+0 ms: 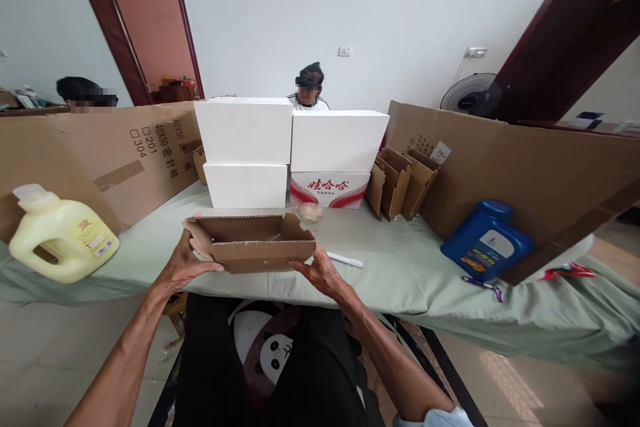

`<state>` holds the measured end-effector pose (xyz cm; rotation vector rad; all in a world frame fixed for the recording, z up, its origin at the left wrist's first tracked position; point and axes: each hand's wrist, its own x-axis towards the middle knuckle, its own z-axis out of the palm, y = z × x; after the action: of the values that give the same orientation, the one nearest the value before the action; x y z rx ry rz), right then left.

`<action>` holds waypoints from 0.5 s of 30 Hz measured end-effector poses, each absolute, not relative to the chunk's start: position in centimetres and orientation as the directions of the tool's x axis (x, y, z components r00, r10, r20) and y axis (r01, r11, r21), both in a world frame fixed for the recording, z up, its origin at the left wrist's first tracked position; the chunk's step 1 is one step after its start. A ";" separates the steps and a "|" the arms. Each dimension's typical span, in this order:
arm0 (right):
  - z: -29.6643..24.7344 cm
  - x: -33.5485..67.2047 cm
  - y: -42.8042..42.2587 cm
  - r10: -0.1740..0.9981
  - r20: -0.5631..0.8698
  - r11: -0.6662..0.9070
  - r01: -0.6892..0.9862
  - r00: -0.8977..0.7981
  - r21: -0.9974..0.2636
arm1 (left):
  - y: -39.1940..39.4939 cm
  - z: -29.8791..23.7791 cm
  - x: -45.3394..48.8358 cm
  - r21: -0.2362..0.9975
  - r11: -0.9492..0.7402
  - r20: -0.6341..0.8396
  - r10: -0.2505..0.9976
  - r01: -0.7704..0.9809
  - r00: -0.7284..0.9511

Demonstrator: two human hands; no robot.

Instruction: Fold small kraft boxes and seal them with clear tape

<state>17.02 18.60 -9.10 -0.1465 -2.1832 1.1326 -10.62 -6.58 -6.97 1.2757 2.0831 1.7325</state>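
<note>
Between my two hands is a long brown cardboard box, its top open and its inside dark. My left hand grips its left end, thumb along the front face and fingers mostly hidden behind. At the right end my right hand holds the lower corner, thumb on the front. The box is over the near edge of the cloth-covered table; whether its base touches the cloth I cannot tell. Behind it a small clear plastic bundle lies near the white boxes, and a white plastic strip-like tool lies right of my right hand.
Stacked white boxes stand at the back, one with red print. Cardboard pieces lean beside them. Large cardboard panels flank the table. A yellow jug is left, a blue bottle right. Two people sit beyond.
</note>
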 end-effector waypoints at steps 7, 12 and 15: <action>-11.9 17.8 16.7 0.312 0.641 0.761 -0.220 -0.701 -0.611 | -10.1 -5.2 -10.0 0.662 0.059 0.514 0.691 0.748 -0.509; -13.7 18.5 14.6 0.282 0.752 0.820 -0.257 -0.596 -0.511 | -12.1 -2.5 -6.5 0.274 0.184 0.610 0.726 0.944 -0.319; -14.1 19.0 13.3 0.282 0.778 0.833 -0.258 -0.562 -0.489 | -12.5 -1.3 -4.0 0.081 0.192 0.615 0.763 0.978 -0.201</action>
<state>18.96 13.30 -14.14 -0.0173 -2.0487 0.7081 -3.97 -12.54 -1.32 2.1808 2.7277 0.8759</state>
